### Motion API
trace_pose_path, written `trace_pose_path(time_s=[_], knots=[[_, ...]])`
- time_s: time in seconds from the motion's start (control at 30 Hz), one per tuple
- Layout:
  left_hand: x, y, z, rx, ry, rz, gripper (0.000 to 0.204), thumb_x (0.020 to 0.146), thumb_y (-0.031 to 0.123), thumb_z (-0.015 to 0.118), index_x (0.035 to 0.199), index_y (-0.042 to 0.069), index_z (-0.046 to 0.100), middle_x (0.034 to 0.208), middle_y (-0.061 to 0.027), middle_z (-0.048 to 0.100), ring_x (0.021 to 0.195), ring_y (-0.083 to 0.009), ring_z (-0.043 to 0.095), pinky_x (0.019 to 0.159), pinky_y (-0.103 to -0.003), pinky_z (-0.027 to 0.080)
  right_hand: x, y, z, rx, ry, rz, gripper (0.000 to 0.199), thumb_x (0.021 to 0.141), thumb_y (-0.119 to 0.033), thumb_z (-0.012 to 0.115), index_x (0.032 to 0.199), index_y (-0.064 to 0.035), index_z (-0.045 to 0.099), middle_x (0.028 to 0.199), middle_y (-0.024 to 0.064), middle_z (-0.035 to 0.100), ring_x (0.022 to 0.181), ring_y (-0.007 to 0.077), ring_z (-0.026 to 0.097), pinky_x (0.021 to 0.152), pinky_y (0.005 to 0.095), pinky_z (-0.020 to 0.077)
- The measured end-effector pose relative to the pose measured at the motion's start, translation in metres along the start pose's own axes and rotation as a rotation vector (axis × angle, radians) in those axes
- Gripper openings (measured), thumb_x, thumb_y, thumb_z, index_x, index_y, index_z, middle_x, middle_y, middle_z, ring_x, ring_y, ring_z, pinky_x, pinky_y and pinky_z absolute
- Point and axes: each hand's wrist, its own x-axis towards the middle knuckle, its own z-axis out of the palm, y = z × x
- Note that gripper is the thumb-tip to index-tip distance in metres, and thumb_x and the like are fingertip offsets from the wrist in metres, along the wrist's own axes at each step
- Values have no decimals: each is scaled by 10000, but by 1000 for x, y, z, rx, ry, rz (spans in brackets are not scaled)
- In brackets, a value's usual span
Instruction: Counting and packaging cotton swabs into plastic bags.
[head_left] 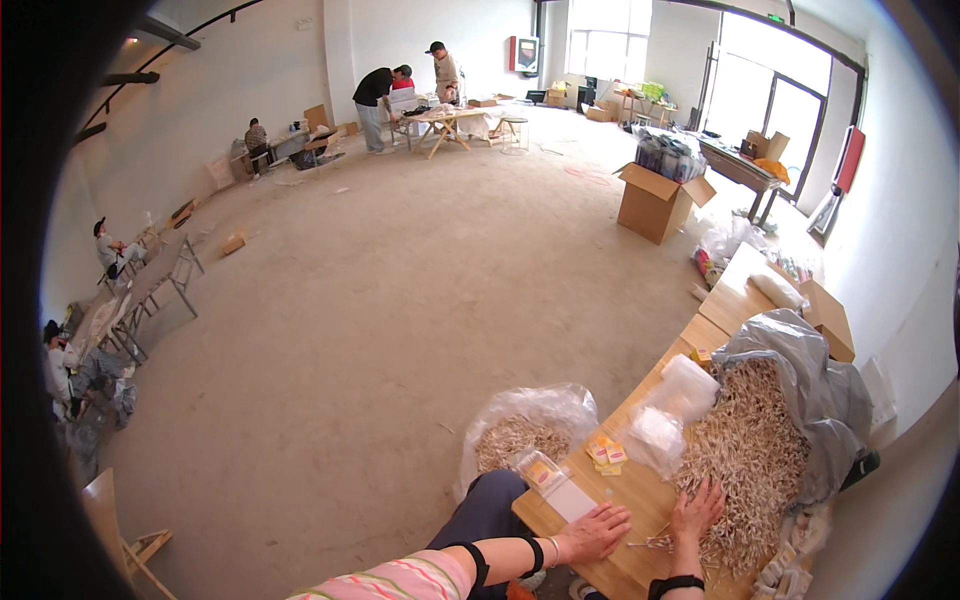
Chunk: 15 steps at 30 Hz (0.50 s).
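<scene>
Head view: your left hand (595, 532) lay flat on the wooden table (640, 490), palm down, fingers (612, 518) spread a little apart and holding nothing. Your right hand (697, 508) rested at the near edge of the big heap of small pale wooden pieces (750, 450), fingers (706, 492) slightly apart on top of the pieces; whether any piece was pinched under them, I could not tell. A few loose pieces (650, 543) lay on the table between your two hands, just beside the right fingertips.

Just beyond the left fingers sat a flat clear packet with a white card (568, 495), and past it a small clear packet with a yellow label (540, 472). Further out, small yellow-labelled packets (605, 453) lay near crumpled clear plastic bags (665, 420), which crowded the table ahead of both hands. The heap sat in an opened grey plastic sack (830, 390) that walled off the space right of your right fingers. Left of the table, beyond your knee, an open clear bag of more pieces (520, 435) stood on the floor. Well beyond, a cardboard box (655, 200) stood open, and other people worked at far tables (440, 118).
</scene>
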Motion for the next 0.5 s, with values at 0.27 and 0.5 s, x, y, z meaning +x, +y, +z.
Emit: trace_pose_path(time_s=[0.27, 0.5], knots=[[-3, -1, 0, -27, 36, -17, 398, 842, 204, 563, 1194, 25, 509, 1336, -144, 439, 1300, -275, 372, 1099, -427, 268, -36, 12, 3, -127, -207, -31, 492, 839, -303, 574, 1279, -100, 484, 1457, 136, 317, 1364, 364, 234, 1117, 546, 153], [-7, 6, 3, -32, 117, -15, 370, 820, 185, 573, 1152, 26, 540, 1277, -155, 488, 1249, -301, 423, 1079, -428, 297, -108, 34, -17, -97, -133, -122, 466, 825, -281, 581, 1246, -97, 506, 1401, 176, 382, 1342, 361, 286, 1106, 554, 178]])
